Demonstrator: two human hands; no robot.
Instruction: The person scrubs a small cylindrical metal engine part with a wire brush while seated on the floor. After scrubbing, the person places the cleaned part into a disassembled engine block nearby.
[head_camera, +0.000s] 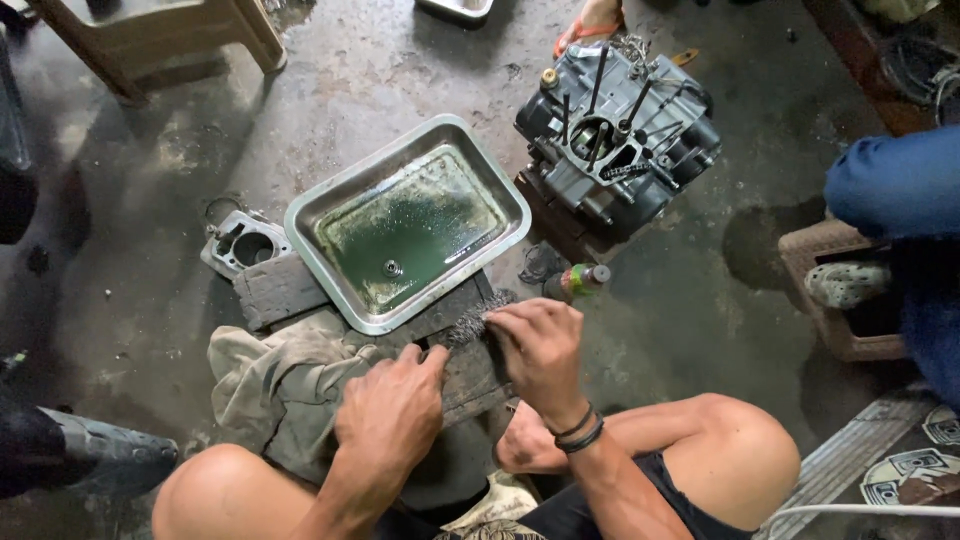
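I am crouching over the concrete floor (700, 300), engine block (615, 135) ahead, steel tray (310, 215) of green liquid nearer. My left hand (392, 410) is pressing the wooden board (470, 375); my right hand (540, 350) is pinching the wire scourer (475, 320). A slip could tip the tray. 1 small green-labelled bottle (578, 280) is lying beside it.

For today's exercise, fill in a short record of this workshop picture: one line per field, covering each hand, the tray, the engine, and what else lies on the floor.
Left hand: left hand presses down on a dark flat piece, beside a beige rag
Right hand: right hand grips a wad of steel wool against that piece
Tray: metal tray holding shallow green liquid and one small round part
Engine: engine block standing on the wet concrete floor, studs upward
Other items: grey cylinder part left of tray; small bottle near engine
Others: a second person's leg in blue at right
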